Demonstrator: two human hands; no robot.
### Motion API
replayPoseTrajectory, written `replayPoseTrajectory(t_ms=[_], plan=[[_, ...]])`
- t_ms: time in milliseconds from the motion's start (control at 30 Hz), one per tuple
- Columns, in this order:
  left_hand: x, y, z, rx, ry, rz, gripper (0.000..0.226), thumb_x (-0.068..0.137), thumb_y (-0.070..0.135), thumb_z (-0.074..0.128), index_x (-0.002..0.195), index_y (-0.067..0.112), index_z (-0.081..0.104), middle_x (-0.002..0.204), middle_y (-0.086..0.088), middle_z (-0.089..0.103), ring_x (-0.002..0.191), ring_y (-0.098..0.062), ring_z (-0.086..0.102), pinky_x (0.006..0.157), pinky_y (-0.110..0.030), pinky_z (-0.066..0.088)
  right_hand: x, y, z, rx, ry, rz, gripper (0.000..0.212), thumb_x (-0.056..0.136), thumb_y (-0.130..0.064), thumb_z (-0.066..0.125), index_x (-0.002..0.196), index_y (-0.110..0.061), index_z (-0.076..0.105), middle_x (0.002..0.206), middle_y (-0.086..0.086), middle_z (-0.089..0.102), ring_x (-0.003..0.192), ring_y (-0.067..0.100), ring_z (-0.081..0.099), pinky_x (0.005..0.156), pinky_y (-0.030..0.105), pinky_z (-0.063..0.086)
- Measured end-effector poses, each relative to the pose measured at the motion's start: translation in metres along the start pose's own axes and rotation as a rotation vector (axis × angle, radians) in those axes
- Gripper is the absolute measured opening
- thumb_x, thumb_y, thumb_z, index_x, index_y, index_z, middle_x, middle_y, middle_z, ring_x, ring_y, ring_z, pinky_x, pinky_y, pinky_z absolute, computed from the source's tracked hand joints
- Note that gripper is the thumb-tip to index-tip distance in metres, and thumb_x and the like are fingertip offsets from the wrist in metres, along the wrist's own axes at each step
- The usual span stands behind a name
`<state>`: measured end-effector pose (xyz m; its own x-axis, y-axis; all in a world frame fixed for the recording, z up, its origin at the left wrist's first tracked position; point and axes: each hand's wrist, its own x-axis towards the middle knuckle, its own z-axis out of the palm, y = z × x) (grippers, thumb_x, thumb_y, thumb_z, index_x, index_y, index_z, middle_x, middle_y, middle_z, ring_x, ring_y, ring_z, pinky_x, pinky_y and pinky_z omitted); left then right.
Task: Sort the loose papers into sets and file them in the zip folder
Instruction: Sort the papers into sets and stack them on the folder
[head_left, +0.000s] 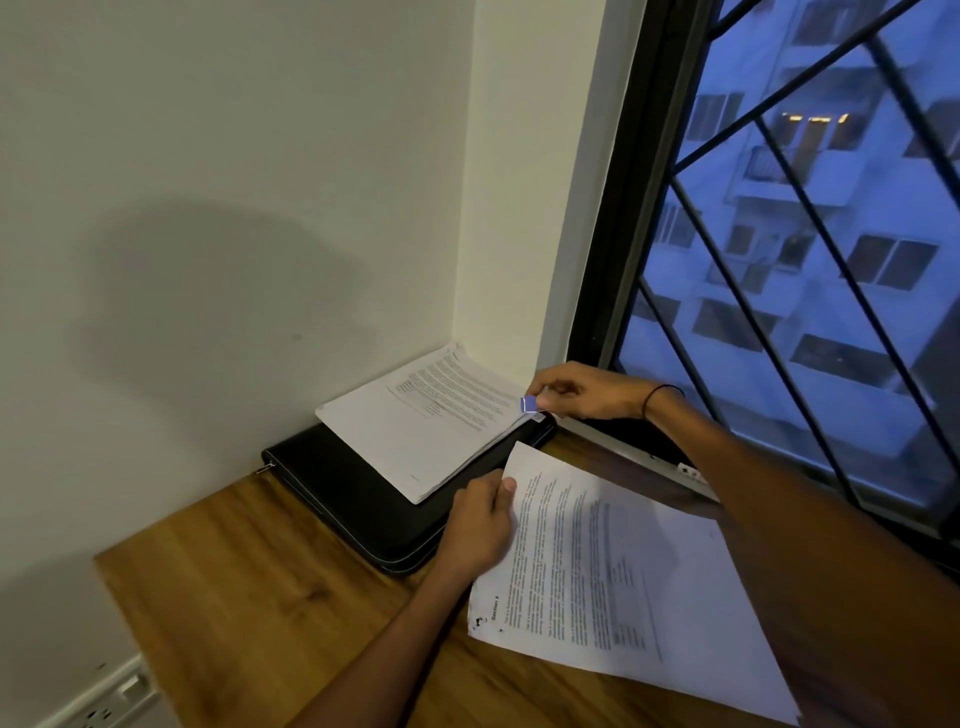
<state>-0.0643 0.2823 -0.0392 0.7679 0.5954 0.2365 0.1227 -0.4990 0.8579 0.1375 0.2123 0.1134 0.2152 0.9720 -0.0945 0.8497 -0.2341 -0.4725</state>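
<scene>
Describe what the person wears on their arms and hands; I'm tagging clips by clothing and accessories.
Both forearms are bare as far as the frame shows: no sleeves, no gloves. The right hand has a thin dark band around its wrist, like a cord or hair tie. The left hand and its wrist carry nothing: no watch, no bracelet. No rings can be made out on either hand.

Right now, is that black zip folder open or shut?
Shut: the black zip folder lies flat and closed on the wooden desk, with a paper stack resting on top.
</scene>
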Motion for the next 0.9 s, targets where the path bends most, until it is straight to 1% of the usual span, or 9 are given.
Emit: replayPoseTrajectory(t_ms=[67,133,233,333,433,500,633,767,900], plan=[[-0.001,0.002,-0.001,-0.008,-0.001,0.009,0.033,0.109,0.029,0.042,0.081,0.022,0.057,0.081,0.005,0.065,0.078,-0.013,0.065,0.067,-0.026,0.049,-0.019,-0.01,0.0,-0.061,-0.046,-0.021,0.023,0.104,-0.034,0.053,0.118,-0.022,0.066,0.108,-0.016,0.06,0.102,0.009,0.058,0.086,0.02,0.05],[-0.002,0.001,-0.001,-0.008,0.001,0.022,0.031,0.109,0.028,0.042,0.083,0.021,0.059,0.083,0.005,0.067,0.078,-0.012,0.065,0.065,-0.022,0.046,-0.028,-0.015,0.001,-0.157,-0.078,-0.022,0.028,0.103,-0.036,0.054,0.124,-0.021,0.065,0.108,-0.014,0.058,0.103,0.007,0.055,0.086,0.018,0.046],[-0.001,-0.001,0.0,-0.002,-0.002,0.024,0.03,0.109,0.03,0.042,0.093,0.016,0.063,0.089,0.003,0.07,0.083,-0.012,0.067,0.066,-0.02,0.046,-0.034,-0.015,0.005,-0.303,-0.093,-0.018,0.023,0.101,-0.043,0.055,0.12,-0.031,0.062,0.114,-0.003,0.058,0.11,0.015,0.052,0.093,0.031,0.044],[0.001,-0.006,0.004,0.01,-0.017,0.025,0.028,0.108,0.034,0.042,0.093,0.019,0.061,0.091,0.002,0.069,0.085,-0.015,0.067,0.066,-0.021,0.046,-0.039,-0.022,0.009,-0.407,-0.075,-0.008,0.022,0.102,-0.043,0.054,0.12,-0.034,0.061,0.115,-0.006,0.059,0.115,0.017,0.049,0.103,0.044,0.039],[0.003,-0.008,0.005,0.041,-0.021,0.04,0.026,0.108,0.038,0.042,0.085,0.031,0.052,0.087,0.005,0.065,0.084,-0.017,0.064,0.065,-0.02,0.043,-0.041,-0.033,0.012,-0.465,-0.022,-0.018,0.028,0.104,-0.041,0.051,0.127,-0.028,0.06,0.119,-0.004,0.056,0.112,0.012,0.039,0.104,0.042,0.028],[0.002,-0.006,0.004,0.062,-0.018,0.049,0.026,0.108,0.038,0.042,0.084,0.032,0.05,0.086,0.008,0.063,0.082,-0.014,0.064,0.063,-0.017,0.041,-0.041,-0.038,0.012,-0.514,0.0,-0.028,0.029,0.105,-0.04,0.049,0.129,-0.027,0.058,0.119,-0.003,0.054,0.11,0.01,0.036,0.105,0.044,0.025],[0.003,-0.009,0.006,0.066,-0.013,0.065,0.027,0.108,0.04,0.041,0.091,0.026,0.056,0.09,0.006,0.067,0.085,-0.014,0.066,0.065,-0.019,0.045,-0.044,-0.039,0.01,-0.599,0.016,-0.009,0.035,0.103,-0.047,0.049,0.132,-0.029,0.055,0.123,-0.002,0.054,0.119,0.015,0.041,0.107,0.047,0.024],[0.006,-0.012,0.007,0.063,-0.009,0.084,0.026,0.108,0.041,0.041,0.088,0.029,0.053,0.087,0.004,0.065,0.083,-0.018,0.064,0.064,-0.023,0.045,-0.042,-0.036,0.017,-0.614,-0.008,-0.062,0.034,0.099,-0.054,0.053,0.124,-0.031,0.059,0.115,-0.006,0.057,0.112,0.013,0.043,0.1,0.045,0.024],[0.007,-0.014,0.009,0.07,-0.019,0.076,0.027,0.107,0.043,0.04,0.087,0.03,0.053,0.086,0.004,0.064,0.083,-0.018,0.063,0.065,-0.024,0.044,-0.037,-0.037,0.024,-0.627,-0.02,-0.11,0.033,0.097,-0.055,0.055,0.122,-0.033,0.059,0.121,-0.006,0.061,0.115,0.015,0.048,0.101,0.048,0.026]])
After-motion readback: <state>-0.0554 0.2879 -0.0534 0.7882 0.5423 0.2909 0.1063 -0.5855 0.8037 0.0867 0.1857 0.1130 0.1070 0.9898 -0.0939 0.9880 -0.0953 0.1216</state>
